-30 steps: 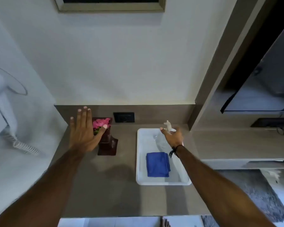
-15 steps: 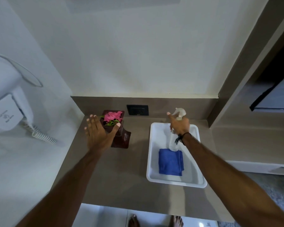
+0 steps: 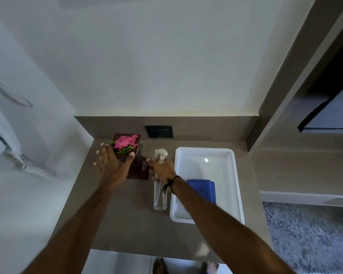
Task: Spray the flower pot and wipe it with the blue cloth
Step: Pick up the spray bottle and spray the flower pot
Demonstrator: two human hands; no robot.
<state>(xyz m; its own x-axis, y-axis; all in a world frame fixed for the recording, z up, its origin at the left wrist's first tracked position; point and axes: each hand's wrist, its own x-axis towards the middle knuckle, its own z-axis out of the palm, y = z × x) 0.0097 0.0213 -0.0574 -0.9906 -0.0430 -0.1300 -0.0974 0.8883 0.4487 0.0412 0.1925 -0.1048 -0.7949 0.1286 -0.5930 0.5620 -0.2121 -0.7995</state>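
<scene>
Now the right hand point(image 3: 162, 168) has its grip clenched around the neck of the spray bottle point(image 3: 160, 192), the forefinger stretched forward near the trigger, and the nozzle turned toward the flower pot point(image 3: 136, 167). The left hand point(image 3: 112, 165) is spread with its grip released, palm against the pot's left side and thumb across the front, seemingly steadying it; whether it presses firmly cannot be told. To spray well, the person should probably keep the nozzle level with the pot's wall, below the pink flowers point(image 3: 125, 142), and keep the bracing hand out of the mist. The pot stands at the back left of the counter point(image 3: 127, 220); it is dark reddish brown and boxy, with a glossy-looking face. The bottle is a slim clear cylinder with a pale trigger head, likely slippery when wet. The blue cloth point(image 3: 203, 189) lies folded, soft and thick, in the white tray point(image 3: 238, 186), a smooth rounded-corner plastic basin just right of the bottle.
</scene>
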